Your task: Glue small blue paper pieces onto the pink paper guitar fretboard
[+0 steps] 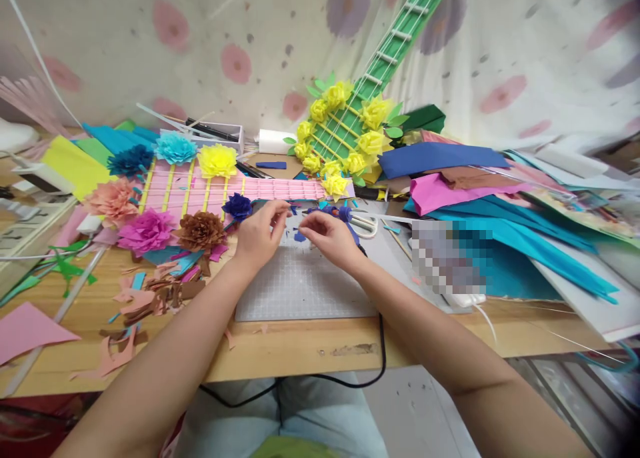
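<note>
A curtain (260,18) printed with pink and purple flowers is hung behind a wooden surface (280,351), on which a grey cutting mat (310,291) is laid. The pink paper guitar (165,191), trimmed with paper flowers, is placed left of the mat, its neck extended behind the hands. The neck of the green guitar (390,58) is cut off by the top edge, and one item (450,255) on the right is masked by pixelation. The glue gun (343,213) is partly hidden by the right hand (333,241). The fingers of the left hand (257,235) are bent and held narrowly apart near the dark blue flower (237,207); those of the right are curled close together beside a small blue scrap (299,236). Whether anything is pinched by either hand cannot be told.
</note>
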`<state>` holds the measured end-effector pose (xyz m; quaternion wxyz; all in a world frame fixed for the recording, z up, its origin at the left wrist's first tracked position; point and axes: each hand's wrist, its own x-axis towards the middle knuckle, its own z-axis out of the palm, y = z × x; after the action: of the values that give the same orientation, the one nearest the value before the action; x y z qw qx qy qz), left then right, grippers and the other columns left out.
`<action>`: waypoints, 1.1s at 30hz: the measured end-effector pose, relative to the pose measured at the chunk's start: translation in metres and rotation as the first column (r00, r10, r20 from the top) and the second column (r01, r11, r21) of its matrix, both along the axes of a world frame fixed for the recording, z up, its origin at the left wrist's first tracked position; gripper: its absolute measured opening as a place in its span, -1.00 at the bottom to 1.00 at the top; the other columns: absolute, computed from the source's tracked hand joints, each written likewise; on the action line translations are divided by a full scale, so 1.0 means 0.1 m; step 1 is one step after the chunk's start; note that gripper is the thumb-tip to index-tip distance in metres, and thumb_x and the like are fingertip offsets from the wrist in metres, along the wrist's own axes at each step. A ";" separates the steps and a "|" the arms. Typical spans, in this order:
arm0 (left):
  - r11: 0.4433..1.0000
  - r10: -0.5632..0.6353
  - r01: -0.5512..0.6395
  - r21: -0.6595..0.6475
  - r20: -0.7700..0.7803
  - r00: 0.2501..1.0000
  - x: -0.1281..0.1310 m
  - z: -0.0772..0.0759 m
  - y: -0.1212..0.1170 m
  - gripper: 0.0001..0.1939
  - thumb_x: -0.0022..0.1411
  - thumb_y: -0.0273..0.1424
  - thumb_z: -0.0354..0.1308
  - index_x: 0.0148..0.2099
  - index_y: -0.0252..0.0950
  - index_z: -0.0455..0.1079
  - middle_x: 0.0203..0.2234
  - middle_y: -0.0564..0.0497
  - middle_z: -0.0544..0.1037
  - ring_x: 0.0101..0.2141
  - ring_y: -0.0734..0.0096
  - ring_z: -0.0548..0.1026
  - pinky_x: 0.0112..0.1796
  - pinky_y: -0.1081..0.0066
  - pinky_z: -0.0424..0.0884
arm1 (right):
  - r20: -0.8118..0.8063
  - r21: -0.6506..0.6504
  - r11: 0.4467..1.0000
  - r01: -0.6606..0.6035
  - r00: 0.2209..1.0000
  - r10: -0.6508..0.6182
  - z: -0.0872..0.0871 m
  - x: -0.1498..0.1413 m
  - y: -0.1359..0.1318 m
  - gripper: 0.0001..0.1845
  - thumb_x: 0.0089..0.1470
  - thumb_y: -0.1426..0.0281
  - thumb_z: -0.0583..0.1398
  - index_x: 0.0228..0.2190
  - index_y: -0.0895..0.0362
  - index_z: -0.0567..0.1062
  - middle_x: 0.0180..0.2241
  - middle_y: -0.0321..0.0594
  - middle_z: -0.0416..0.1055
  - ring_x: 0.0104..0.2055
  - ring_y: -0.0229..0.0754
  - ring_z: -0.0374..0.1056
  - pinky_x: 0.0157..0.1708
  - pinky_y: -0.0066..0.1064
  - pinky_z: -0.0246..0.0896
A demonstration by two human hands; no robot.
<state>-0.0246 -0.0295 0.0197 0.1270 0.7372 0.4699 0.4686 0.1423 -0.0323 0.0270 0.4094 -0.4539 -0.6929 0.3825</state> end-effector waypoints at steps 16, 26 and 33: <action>0.949 0.007 -0.047 -0.310 -0.129 0.992 0.23 -0.31 0.08 -0.62 -0.04 -0.55 0.22 -0.16 -0.20 0.23 -0.45 0.06 0.52 -0.37 0.29 0.48 -0.29 0.28 0.31 | 0.734 -0.083 0.989 0.126 0.679 -0.025 0.24 0.95 0.07 -0.51 -0.21 -0.01 0.25 -0.67 0.10 0.22 -0.68 -0.38 0.16 -0.60 -0.34 0.05 -0.59 -0.44 -0.18; 0.944 0.018 0.064 -0.325 0.244 0.970 0.16 -0.22 0.07 -0.68 -0.03 -0.46 0.24 -0.24 -0.20 0.19 -0.49 0.11 0.51 -0.46 0.46 0.46 -0.35 0.38 0.33 | 0.254 -0.285 0.957 -0.058 0.958 0.133 0.18 0.48 -0.11 -0.74 -0.03 0.19 0.18 -0.52 0.10 0.30 -0.56 -0.34 0.32 -0.55 -0.34 0.20 -0.57 -0.48 0.06; 0.955 -0.188 0.251 -0.156 0.334 0.924 0.08 -0.20 0.07 -0.75 0.02 -0.42 0.22 -0.30 -0.23 0.19 -0.46 0.10 0.48 -0.38 0.48 0.47 -0.31 0.40 0.36 | -0.496 -0.666 0.713 -0.218 0.843 -0.206 -0.11 -0.03 0.01 -0.78 0.05 0.26 0.18 -0.40 0.10 0.25 -0.51 -0.24 0.45 -0.52 -0.31 0.38 -0.57 -0.50 0.29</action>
<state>-0.0166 -0.0228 -0.0005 0.3242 0.6848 0.4014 0.5145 0.1396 -0.0308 0.0158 0.3819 -0.4461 -0.3534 0.7281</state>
